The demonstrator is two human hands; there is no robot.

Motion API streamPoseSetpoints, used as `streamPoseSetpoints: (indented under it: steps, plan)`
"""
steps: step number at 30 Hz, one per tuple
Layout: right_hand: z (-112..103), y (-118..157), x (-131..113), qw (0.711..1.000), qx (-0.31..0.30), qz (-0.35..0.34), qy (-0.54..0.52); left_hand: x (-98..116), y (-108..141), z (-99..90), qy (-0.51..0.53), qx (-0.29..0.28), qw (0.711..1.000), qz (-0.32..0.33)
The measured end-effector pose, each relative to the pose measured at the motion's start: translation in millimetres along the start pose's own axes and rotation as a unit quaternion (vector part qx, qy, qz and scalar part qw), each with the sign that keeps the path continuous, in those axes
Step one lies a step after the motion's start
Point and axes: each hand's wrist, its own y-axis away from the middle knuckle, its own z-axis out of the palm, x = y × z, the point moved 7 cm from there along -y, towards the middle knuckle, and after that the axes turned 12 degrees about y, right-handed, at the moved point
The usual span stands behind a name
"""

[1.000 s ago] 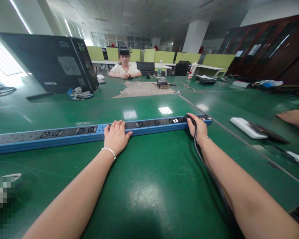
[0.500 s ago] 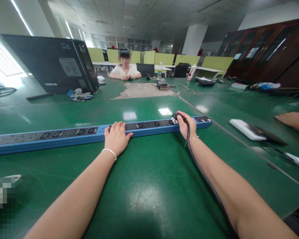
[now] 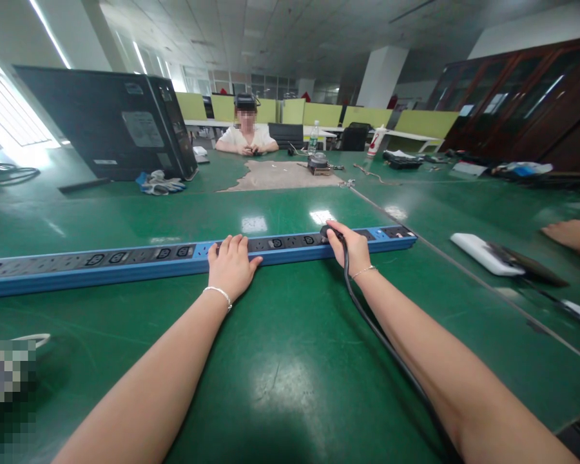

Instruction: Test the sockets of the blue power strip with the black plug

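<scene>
A long blue power strip (image 3: 101, 280) with a row of black sockets lies across the table in front of me. My left hand (image 3: 232, 263) is laid over its middle, fingers across the top and thumb along the near side, gripping it. Farther right along the strip, my right hand (image 3: 348, 248) is closed around a black power plug (image 3: 325, 231) held down at the sockets. My fingers hide its prongs, so I cannot tell how deep it sits. From the plug, a thick black cord (image 3: 366, 316) hangs beneath my right wrist and runs along the forearm.
The green table (image 3: 270, 335) carries a black computer case (image 3: 106, 129) and gloves (image 3: 160, 183) at back left. A white device (image 3: 486, 255) lies on the right, near another person's hand (image 3: 573, 237). Across the table sits a person in a white top (image 3: 246, 138).
My right hand has moved left along the strip with the plug and lowered it onto the sockets; the prongs seen before are now out of sight. My left hand stays on the strip.
</scene>
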Motion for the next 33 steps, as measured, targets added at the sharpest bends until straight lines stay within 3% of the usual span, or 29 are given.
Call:
streamPoseSetpoints:
  steps: [15, 22, 26, 33]
  plan:
    - [-2.3, 1.1, -11.0, 0.999, -0.004, -0.004, 0.045, 0.6, 0.1, -0.3, 0.001, -0.001, 1.000, -0.002]
    - [4.2, -0.8, -12.3, 0.993, -0.060, 0.000, 0.100, 0.6, -0.1, -0.1, -0.002, 0.001, 1.000, -0.003]
    - [4.9, 5.0, -13.2, 0.988, -0.059, 0.009, 0.141, 0.6, 0.2, -0.4, -0.002, -0.001, 1.000, -0.005]
    - [8.9, 18.5, -21.5, 0.986, -0.024, -0.058, 0.153, 1.0, 0.5, -1.0, 0.001, -0.005, 1.000, -0.007]
